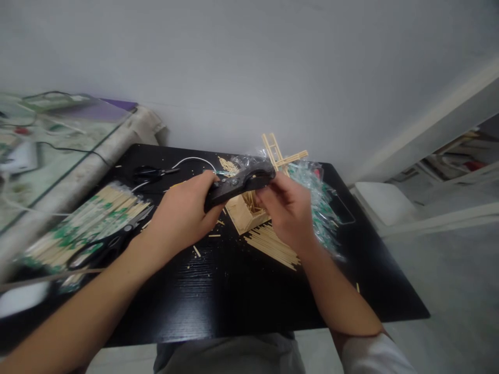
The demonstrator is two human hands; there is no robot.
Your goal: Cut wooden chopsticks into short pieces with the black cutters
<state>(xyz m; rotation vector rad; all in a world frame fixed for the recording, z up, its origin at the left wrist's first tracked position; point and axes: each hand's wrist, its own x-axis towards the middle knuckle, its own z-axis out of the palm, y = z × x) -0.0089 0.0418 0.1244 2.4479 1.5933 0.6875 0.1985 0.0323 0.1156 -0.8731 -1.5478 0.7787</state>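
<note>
My left hand [187, 208] is wrapped around a black hand tool [234, 186] with a curved opening at its far end. That end meets the fingers of my right hand [286, 208], which are pinched together. From behind these fingers rises a cross-shaped frame of thin wooden sticks [277, 155]; its lower part is hidden by the hand, where it appears gripped. Beneath both hands stands an angular wooden base [241, 215] with sticks inside it. A row of loose sticks [271, 246] lies beside the base, partly under my right forearm.
Packaged sticks [89, 223] lie at the left of the black table [234, 291], with large scissors [113, 241] on them. Smaller black scissors [152, 172] rest behind. Clear and green wrappers [323, 208] heap at the right. A white cable [197, 159] curves across the back.
</note>
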